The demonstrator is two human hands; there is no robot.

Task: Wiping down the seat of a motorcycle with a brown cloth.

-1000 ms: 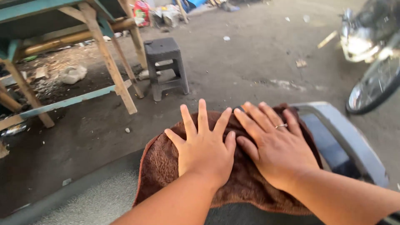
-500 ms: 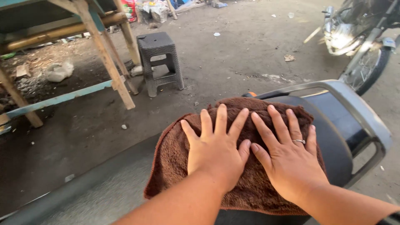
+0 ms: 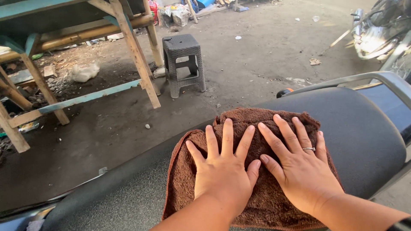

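Brown towel (image 3: 265,201) under left hand (image 3: 223,171), right hand (image 3: 300,171)

A black motorcycle seat (image 3: 351,128) runs across the lower part of the view and carries the things. Its surface is smooth and slightly grained, paler toward the near left end. A brown terry cloth (image 3: 265,201) lies spread flat directly on it, its far edge rumpled into a low fold and its left edge hanging toward the seat's side. A grey metal grab rail (image 3: 385,78) curves around the seat's far right end.
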